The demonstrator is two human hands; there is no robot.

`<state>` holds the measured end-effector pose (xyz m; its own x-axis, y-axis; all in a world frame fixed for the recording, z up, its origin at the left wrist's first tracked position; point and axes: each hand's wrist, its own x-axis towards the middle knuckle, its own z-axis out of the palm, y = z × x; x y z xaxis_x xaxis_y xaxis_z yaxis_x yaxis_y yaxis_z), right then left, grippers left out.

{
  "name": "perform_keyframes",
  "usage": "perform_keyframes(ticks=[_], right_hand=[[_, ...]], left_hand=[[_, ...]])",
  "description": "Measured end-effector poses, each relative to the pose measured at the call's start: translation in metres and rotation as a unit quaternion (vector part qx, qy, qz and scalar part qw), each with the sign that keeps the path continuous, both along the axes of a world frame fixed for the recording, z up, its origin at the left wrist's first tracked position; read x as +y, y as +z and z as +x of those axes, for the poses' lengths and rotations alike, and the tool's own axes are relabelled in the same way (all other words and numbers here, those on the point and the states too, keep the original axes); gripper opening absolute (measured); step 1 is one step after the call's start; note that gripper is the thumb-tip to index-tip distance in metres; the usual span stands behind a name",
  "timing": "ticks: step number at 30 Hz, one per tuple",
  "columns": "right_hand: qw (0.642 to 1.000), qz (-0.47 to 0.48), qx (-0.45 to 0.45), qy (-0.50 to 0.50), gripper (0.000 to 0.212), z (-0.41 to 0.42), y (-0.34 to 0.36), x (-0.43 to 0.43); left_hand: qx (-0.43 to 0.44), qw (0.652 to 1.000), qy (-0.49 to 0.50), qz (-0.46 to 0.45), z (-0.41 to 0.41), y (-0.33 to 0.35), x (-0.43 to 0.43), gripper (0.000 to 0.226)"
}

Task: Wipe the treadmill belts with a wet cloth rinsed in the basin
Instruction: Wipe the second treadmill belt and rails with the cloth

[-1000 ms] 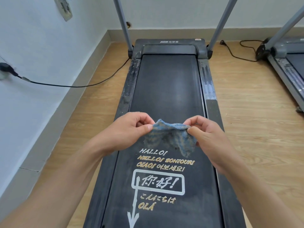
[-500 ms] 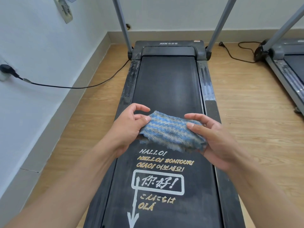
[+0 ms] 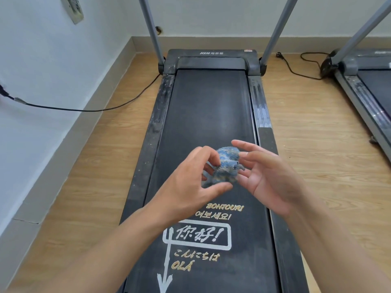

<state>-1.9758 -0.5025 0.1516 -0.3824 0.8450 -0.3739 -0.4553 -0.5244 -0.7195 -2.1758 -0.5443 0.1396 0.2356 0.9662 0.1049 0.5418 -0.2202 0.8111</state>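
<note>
A blue striped cloth (image 3: 227,163) is bunched into a small wad above the middle of the black treadmill belt (image 3: 209,106). My left hand (image 3: 190,182) grips the wad, its fingers and thumb curled round the cloth's left side. On the other side, my right hand (image 3: 268,176) is held with straight, spread fingers that touch the cloth. Both hands are in the air over the belt, just beyond the printed greetings (image 3: 198,235). No basin is in view.
Two grey uprights (image 3: 151,30) (image 3: 277,28) rise from the treadmill's front end. A black cable (image 3: 84,109) runs from the left wall across the wooden floor. A second treadmill (image 3: 364,85) stands at the right, with another cable (image 3: 296,70) between the two.
The cloth, first stretched then laid flat between both hands, is now bunched into a wad. My left hand has closed round it, and my right hand's fingers have straightened.
</note>
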Motion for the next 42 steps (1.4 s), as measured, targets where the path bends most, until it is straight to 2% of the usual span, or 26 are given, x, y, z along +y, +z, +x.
perform_keyframes(ticks=[3, 6, 8, 12, 14, 16, 22, 25, 27, 31, 33, 35, 37, 39, 41, 42], right_hand=[[1.000, 0.002, 0.005, 0.006, 0.046, 0.000, 0.001, 0.000], [1.000, -0.014, 0.023, -0.001, 0.048, 0.000, 0.001, -0.002], [0.999, -0.025, 0.037, -0.001, 0.050, 0.001, 0.003, -0.002], [0.998, -0.039, 0.046, -0.005, 0.057, -0.002, 0.002, -0.006], [0.999, -0.032, 0.025, -0.003, 0.054, -0.004, -0.001, -0.008], [1.000, -0.020, -0.009, -0.011, 0.047, -0.005, -0.004, -0.008], [0.995, -0.001, -0.087, -0.052, 0.043, -0.004, -0.009, -0.009], [0.994, 0.014, -0.103, -0.041, 0.049, -0.002, -0.010, -0.008], [0.992, 0.033, -0.117, -0.014, 0.053, -0.001, -0.009, -0.008], [0.980, 0.074, -0.180, 0.047, 0.059, 0.003, -0.010, -0.008], [0.954, 0.111, -0.265, 0.081, 0.065, 0.006, -0.012, -0.008], [0.905, 0.164, -0.372, 0.123, 0.067, 0.008, -0.012, -0.008], [0.862, 0.203, -0.429, 0.178, 0.061, 0.009, -0.010, -0.010], [0.838, 0.229, -0.435, 0.239, 0.050, 0.007, -0.008, -0.014], [0.844, 0.234, -0.401, 0.268, 0.032, -0.002, -0.007, -0.020], [0.857, 0.231, -0.377, 0.265, 0.030, -0.008, -0.009, -0.023]], left_hand=[[0.012, 0.999, 0.009, 0.032, -0.002, -0.001, 0.002, 0.020], [0.095, 0.994, -0.011, 0.061, -0.003, -0.005, 0.001, 0.036], [0.118, 0.991, -0.005, 0.061, 0.000, -0.009, -0.002, 0.045], [0.255, 0.953, 0.015, 0.163, 0.003, -0.017, -0.002, 0.029], [0.268, 0.952, 0.014, 0.148, 0.003, -0.017, 0.000, 0.029], [0.234, 0.966, 0.009, 0.108, 0.002, -0.018, 0.002, 0.041], [0.056, 0.998, 0.015, 0.021, 0.000, -0.012, 0.005, 0.020], [-0.003, 0.999, 0.049, -0.010, -0.004, -0.006, 0.010, 0.017], [-0.026, 0.997, 0.074, -0.030, -0.008, -0.003, 0.014, 0.023], [-0.124, 0.981, 0.140, -0.057, -0.017, 0.003, 0.024, 0.030], [-0.135, 0.976, 0.163, -0.043, -0.023, 0.004, 0.027, 0.030], [-0.134, 0.977, 0.162, -0.026, -0.028, 0.007, 0.029, 0.028], [-0.126, 0.982, 0.142, -0.014, -0.030, 0.010, 0.029, 0.025], [-0.122, 0.986, 0.113, -0.020, -0.029, 0.012, 0.028, 0.022], [-0.113, 0.990, 0.076, -0.044, -0.026, 0.013, 0.027, 0.021], [-0.100, 0.992, 0.057, -0.054, -0.023, 0.014, 0.026, 0.020]])
